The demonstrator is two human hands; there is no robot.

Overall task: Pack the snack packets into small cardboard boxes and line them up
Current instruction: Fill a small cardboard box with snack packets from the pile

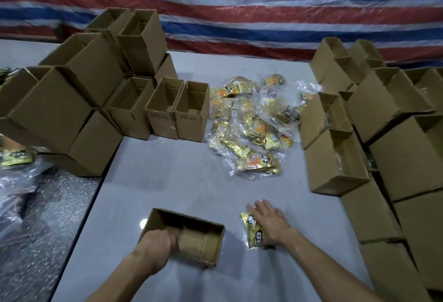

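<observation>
Snack packet lies lengthwise near-to-far — right grip flat on it, left grip clutching box.

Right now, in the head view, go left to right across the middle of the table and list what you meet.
You meet: stacked cardboard boxes → two small open boxes side by side → pile of snack packets → right-side cardboard boxes.

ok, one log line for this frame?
left hand: grips open box near wall | right hand: flat on gold packet | packet pile: mid-table
</observation>
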